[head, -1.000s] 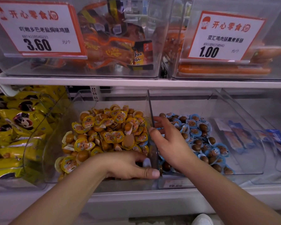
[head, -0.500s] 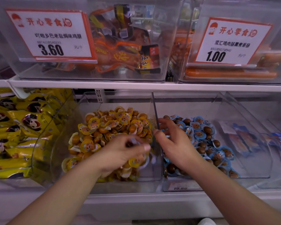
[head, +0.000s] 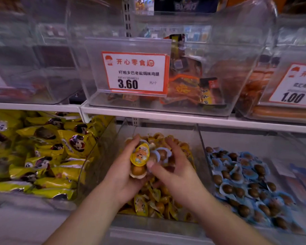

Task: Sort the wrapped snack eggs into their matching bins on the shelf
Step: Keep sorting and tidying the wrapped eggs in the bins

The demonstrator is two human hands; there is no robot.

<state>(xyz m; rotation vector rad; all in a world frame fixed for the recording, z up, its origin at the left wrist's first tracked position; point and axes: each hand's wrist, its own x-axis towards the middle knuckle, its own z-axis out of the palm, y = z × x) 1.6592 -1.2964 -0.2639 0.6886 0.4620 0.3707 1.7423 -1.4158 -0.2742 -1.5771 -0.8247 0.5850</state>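
Eggs in hand, over yellow bin (head: 124, 220).
Our left hand (head: 125, 175) grips yellow-wrapped eggs (head: 140, 156); right hand (head: 175, 175) pinches blue-wrapped eggs (head: 162, 154) w/ fingers curled. Blue bin (head: 204, 156) sits just right.

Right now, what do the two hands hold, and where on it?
The left hand cups yellow-wrapped snack eggs from beneath. The right hand pinches pale-blue-wrapped eggs at their lower edge.
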